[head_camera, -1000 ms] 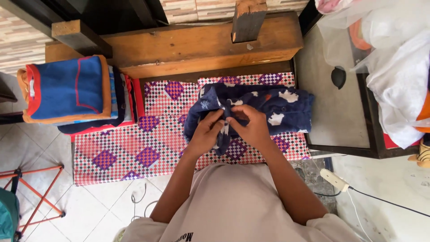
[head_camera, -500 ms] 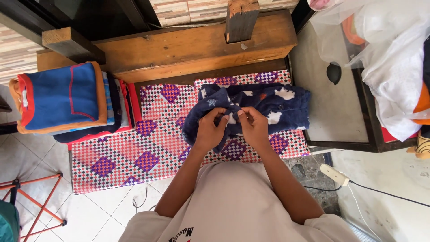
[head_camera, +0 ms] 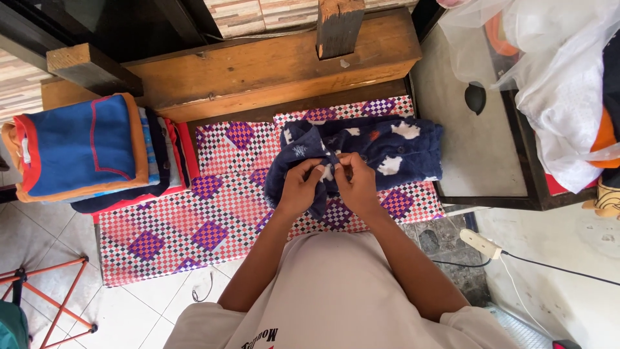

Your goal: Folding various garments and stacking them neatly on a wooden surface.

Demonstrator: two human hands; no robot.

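Observation:
A dark blue garment [head_camera: 387, 150] with white and red shapes lies on a red, white and purple checkered mat [head_camera: 213, 213]. My left hand [head_camera: 299, 187] and my right hand [head_camera: 356, 181] are close together at the garment's front left edge. Each pinches a bit of the blue cloth between thumb and fingers, around a small white spot. The fingertips of both hands almost touch.
A stack of folded clothes [head_camera: 84, 152], blue and orange on top, lies at the mat's left end. A wooden bench [head_camera: 258, 71] runs behind the mat. White plastic bags [head_camera: 555, 77] sit on a dark-framed table at right. A power strip [head_camera: 481, 243] lies on the floor.
Both hands stay on the garment's edge, with only small finger movements. The view has shifted slightly.

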